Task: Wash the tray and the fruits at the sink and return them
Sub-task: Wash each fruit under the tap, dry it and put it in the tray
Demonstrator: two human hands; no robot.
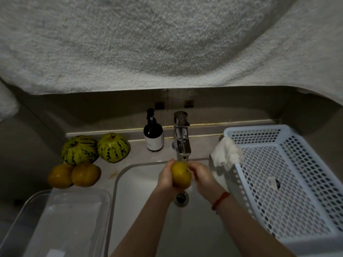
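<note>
Under the chrome faucet (181,138) I hold a yellow-orange fruit (180,174) over the white sink (130,182). My left hand (165,178) cups it from the left and my right hand (201,176) presses on it from the right. A thin stream of water falls onto its top. Two more orange fruits (74,175) lie on the counter left of the sink, with two green striped melons (95,148) behind them. A clear plastic tray (55,219) sits at the lower left beside the basin.
A dark soap pump bottle (153,135) stands left of the faucet. A white perforated basket (289,182) fills the right side, with a white cloth (226,152) draped over its near corner. A pale towel (167,43) hangs across the top of the view.
</note>
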